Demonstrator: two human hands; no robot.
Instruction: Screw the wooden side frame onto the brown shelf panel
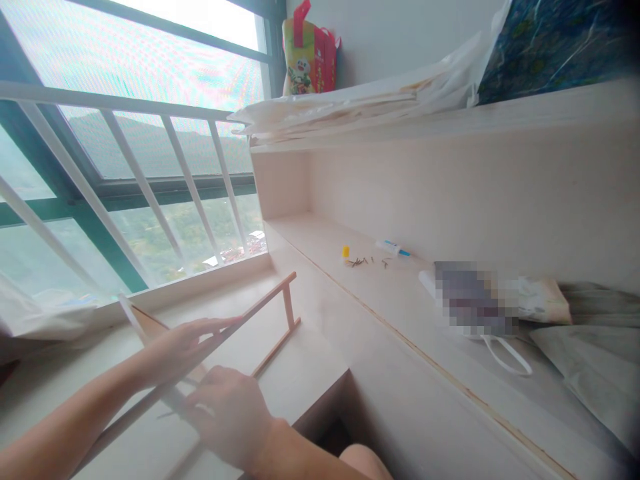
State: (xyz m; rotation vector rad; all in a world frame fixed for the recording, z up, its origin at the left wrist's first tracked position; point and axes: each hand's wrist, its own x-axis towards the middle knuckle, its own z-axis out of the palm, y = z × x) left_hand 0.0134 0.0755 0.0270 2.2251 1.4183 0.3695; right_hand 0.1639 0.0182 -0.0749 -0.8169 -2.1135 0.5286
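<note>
A light wooden frame (267, 298) with long rails and a short crosspiece stands tilted over the white surface. My left hand (187, 343) rests along its upper rail, thumb on one side and fingers on the other, gripping it. Below it, my right hand (233, 410) is closed beside a crossbar of the frame. A thin dark tip pokes out to the left of my right fingers; what they hold is blurred and mostly hidden. Behind my left hand, a flat panel (143, 321) slants up from the frame.
On the ledge to the right lie several small screws (357, 262), a yellow cap (345, 252) and a white-and-blue tube (393, 248). Further right are a pixelated item (473, 300) and grey cloth (585, 360). A dark opening (333, 427) sits near my knee; a window railing (135, 167) is left.
</note>
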